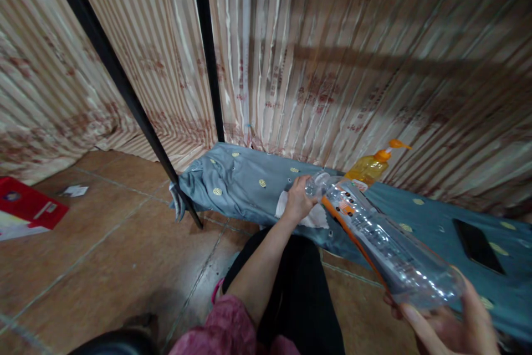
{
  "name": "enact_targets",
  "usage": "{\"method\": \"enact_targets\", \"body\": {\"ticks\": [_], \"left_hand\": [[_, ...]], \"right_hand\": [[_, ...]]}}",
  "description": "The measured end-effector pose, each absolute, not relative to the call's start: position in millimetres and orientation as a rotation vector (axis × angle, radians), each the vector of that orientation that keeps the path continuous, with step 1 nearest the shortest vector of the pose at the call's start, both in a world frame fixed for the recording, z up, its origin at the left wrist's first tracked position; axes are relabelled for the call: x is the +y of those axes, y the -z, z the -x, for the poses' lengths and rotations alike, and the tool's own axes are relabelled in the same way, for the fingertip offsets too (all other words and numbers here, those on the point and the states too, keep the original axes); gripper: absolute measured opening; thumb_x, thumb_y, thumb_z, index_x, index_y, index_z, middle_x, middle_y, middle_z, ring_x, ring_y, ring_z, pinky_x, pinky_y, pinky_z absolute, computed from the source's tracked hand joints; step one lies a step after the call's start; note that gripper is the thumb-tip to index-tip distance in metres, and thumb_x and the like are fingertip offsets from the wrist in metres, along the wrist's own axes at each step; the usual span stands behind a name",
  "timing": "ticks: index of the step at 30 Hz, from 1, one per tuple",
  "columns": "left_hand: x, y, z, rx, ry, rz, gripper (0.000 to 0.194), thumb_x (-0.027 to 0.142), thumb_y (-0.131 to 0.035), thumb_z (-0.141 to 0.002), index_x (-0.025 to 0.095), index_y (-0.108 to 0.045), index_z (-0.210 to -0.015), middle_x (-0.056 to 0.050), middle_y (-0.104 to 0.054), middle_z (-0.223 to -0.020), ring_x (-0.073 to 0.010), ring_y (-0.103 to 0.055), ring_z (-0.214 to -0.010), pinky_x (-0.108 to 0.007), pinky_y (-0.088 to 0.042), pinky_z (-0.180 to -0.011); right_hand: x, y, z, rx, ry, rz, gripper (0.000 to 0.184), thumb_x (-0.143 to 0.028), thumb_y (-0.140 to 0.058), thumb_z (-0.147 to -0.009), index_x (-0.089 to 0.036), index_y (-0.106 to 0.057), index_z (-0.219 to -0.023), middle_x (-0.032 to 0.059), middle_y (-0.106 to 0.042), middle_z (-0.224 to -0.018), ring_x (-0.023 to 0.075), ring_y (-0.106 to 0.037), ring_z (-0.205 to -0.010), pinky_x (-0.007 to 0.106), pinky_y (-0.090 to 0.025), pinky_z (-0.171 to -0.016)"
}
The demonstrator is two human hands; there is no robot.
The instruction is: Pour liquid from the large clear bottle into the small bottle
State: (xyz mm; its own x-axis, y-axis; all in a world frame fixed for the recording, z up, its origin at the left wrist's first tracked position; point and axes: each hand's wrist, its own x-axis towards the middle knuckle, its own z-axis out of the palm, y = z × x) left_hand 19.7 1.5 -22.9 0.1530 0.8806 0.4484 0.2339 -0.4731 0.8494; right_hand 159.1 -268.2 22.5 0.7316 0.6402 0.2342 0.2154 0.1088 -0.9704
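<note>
A large clear plastic bottle (386, 244) with an orange label strip lies tilted across the lower right, its neck pointing up and left. My right hand (449, 322) grips its base at the bottom right, fingers wrapped round it. My left hand (298, 200) is closed on the bottle's neck and cap end, over a white cloth or paper (316, 216) that lies on a grey-blue patterned cloth (241, 189).
An orange pump bottle (374, 166) stands behind the clear bottle against a striped curtain (332, 56). A black phone (476, 244) lies on the cloth at right. Black poles (124, 89) cross the left. A red box (29, 205) and a paper scrap lie on the tiled floor.
</note>
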Motion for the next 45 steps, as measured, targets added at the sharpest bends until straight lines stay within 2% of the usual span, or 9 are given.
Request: {"method": "enact_targets", "body": {"ticks": [7, 11, 16, 21, 25, 31, 34, 38, 45], "left_hand": [[-1, 21, -18, 1.048, -1.331, -1.814, 0.057, 0.009, -0.078, -0.069, 0.019, -0.058, -0.121, -0.011, -0.066, -0.123, -0.0306, -0.065, -0.119, -0.047, -0.053, -0.107], [-1, 21, -19, 1.047, -1.335, -1.817, 0.056, 0.009, -0.077, -0.070, 0.019, -0.058, -0.121, -0.011, -0.066, -0.123, -0.0305, -0.064, -0.120, -0.047, -0.053, -0.108], [-1, 21, -19, 1.042, -1.346, -1.816, 0.056, 0.011, -0.079, -0.071, 0.019, -0.059, -0.122, -0.011, -0.066, -0.123, -0.0302, -0.064, -0.120, -0.047, -0.053, -0.108], [-1, 22, -20, 1.044, -1.354, -1.802, 0.057, 0.011, -0.081, -0.068, 0.020, -0.060, -0.120, -0.009, -0.066, -0.120, -0.0295, -0.065, -0.117, -0.046, -0.054, -0.107], [-1, 21, -20, 1.060, -1.329, -1.808, 0.058, 0.010, -0.080, -0.068, 0.019, -0.060, -0.121, -0.010, -0.066, -0.120, -0.0303, -0.065, -0.118, -0.047, -0.053, -0.108], [-1, 21, -20, 1.068, -1.316, -1.818, 0.057, 0.011, -0.081, -0.069, 0.018, -0.059, -0.121, -0.011, -0.066, -0.121, -0.0309, -0.065, -0.118, -0.048, -0.053, -0.108], [0, 21, -20, 1.072, -1.322, -1.817, 0.058, 0.010, -0.080, -0.068, 0.019, -0.059, -0.122, -0.010, -0.066, -0.121, -0.0306, -0.065, -0.118, -0.047, -0.054, -0.107], [0, 22, -21, 1.071, -1.329, -1.808, 0.057, 0.012, -0.080, -0.069, 0.018, -0.059, -0.122, -0.011, -0.066, -0.122, -0.0311, -0.065, -0.118, -0.048, -0.054, -0.107], [0, 23, -21, 1.067, -1.330, -1.814, 0.058, 0.014, -0.081, -0.069, 0.020, -0.059, -0.122, -0.010, -0.066, -0.121, -0.0310, -0.065, -0.118, -0.048, -0.054, -0.107]], "right_hand": [[-266, -25, -160, -0.808, -0.323, 1.440, 0.113, -0.035, -0.097, -0.058, -0.025, -0.045, -0.158, 0.0153, -0.063, -0.138, 0.0170, -0.069, -0.074, 0.027, -0.059, -0.067], [-267, -25, -160, -0.760, -0.326, 1.487, 0.117, -0.039, -0.097, -0.056, -0.022, -0.043, -0.159, 0.0163, -0.068, -0.126, 0.0190, -0.069, -0.069, 0.029, -0.057, -0.062], [-267, -32, -157, -0.751, -0.370, 1.452, 0.121, -0.036, -0.098, -0.055, -0.022, -0.040, -0.160, 0.0218, -0.057, -0.144, 0.0191, -0.070, -0.071, 0.030, -0.058, -0.063], [-265, -35, -151, -0.745, -0.305, 1.478, 0.115, -0.037, -0.097, -0.057, -0.023, -0.044, -0.158, 0.0194, -0.061, -0.140, 0.0169, -0.068, -0.067, 0.025, -0.056, -0.059], [-264, -38, -147, -0.740, -0.272, 1.477, 0.110, -0.044, -0.094, -0.059, -0.029, -0.047, -0.157, 0.0135, -0.065, -0.136, 0.0197, -0.069, -0.068, 0.028, -0.057, -0.062], [-261, -41, -148, -0.777, -0.287, 1.402, 0.115, -0.035, -0.096, -0.059, -0.022, -0.042, -0.160, 0.0180, -0.059, -0.141, 0.0154, -0.067, -0.073, 0.025, -0.057, -0.062], [-260, -38, -151, -0.714, -0.309, 1.442, 0.121, -0.037, -0.097, -0.055, -0.018, -0.040, -0.160, 0.0176, -0.065, -0.129, 0.0189, -0.066, -0.072, 0.032, -0.059, -0.061], [-261, -36, -155, -0.546, -0.363, 1.507, 0.121, -0.035, -0.101, -0.043, -0.013, -0.052, -0.152, 0.0114, -0.070, -0.100, 0.0193, -0.062, -0.063, 0.037, -0.060, -0.061], [-263, -36, -153, -0.552, -0.303, 1.505, 0.123, -0.038, -0.102, -0.046, -0.015, -0.049, -0.154, 0.0114, -0.068, -0.102, 0.0162, -0.058, -0.061, 0.031, -0.056, -0.054]]}}
